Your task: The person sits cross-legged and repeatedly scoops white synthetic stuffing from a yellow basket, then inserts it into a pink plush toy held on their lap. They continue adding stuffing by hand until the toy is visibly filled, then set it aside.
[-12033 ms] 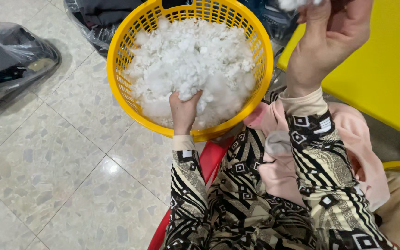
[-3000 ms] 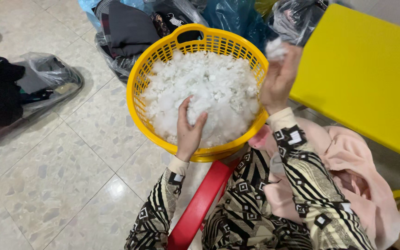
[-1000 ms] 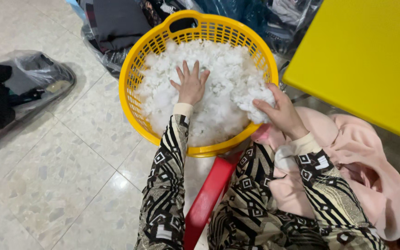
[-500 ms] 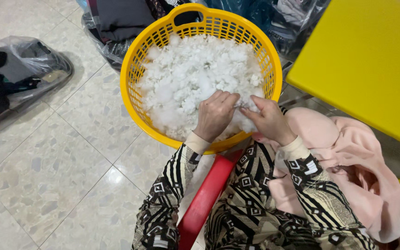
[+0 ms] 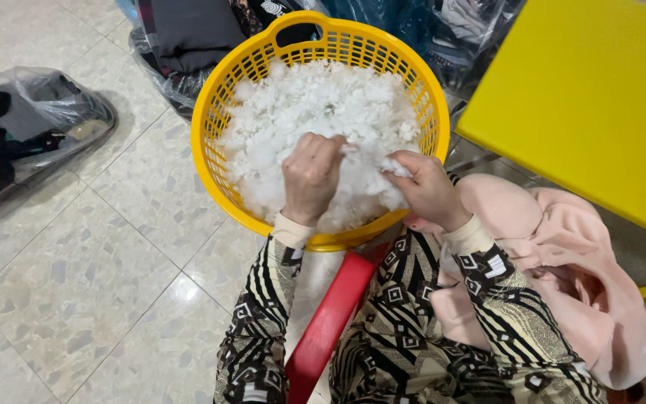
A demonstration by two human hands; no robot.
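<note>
A round yellow plastic basket stands on the tiled floor, heaped with white fluffy stuffing. My left hand is closed on a clump of the stuffing near the basket's front. My right hand grips the other end of the same clump at the basket's right rim, and a strip of fibre stretches between the two hands. A pink fabric piece lies in my lap, under my right forearm.
A yellow tabletop fills the upper right. Clear plastic bags of dark clothes lie behind the basket, and another bag sits on the floor at left. A red stool shows between my knees.
Over the earlier frames both hands moved from apart in the heap to a shared clump at the basket's front. Since half a second ago they have drawn slightly apart, stretching the fibre.
</note>
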